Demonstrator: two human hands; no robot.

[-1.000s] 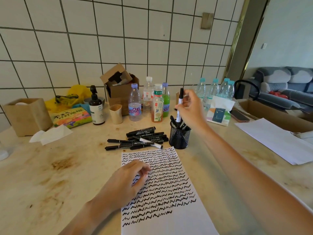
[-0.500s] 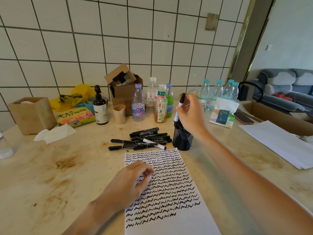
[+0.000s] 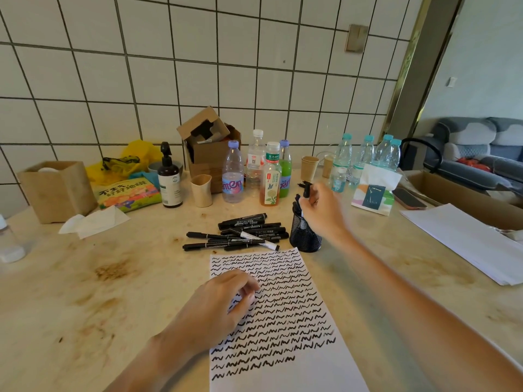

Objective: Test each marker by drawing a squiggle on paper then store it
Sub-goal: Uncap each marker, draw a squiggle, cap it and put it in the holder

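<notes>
A black marker (image 3: 306, 190) stands upright in the right hand (image 3: 322, 212), just over the black mesh cup (image 3: 305, 236). The fingers (image 3: 318, 193) of that hand are curled round the marker, and its lower end goes down among the other markers in the cup. The hand looks blurry. The cup sits on the table (image 3: 85, 292), just past the top right corner of the paper (image 3: 283, 372). The paper lies flat and has many rows of black squiggles on it. The left hand (image 3: 215, 309) rests on the left side of the paper with its fingers loosely bent, holding nothing. A pile of black markers (image 3: 240, 233) lies on the table just left of the cup. Behind them, bottles (image 3: 270, 179), a brown box (image 3: 209, 148) and paper cups stand near the tiled wall. A stack of white sheets (image 3: 469, 239) lies far to the right.
</notes>
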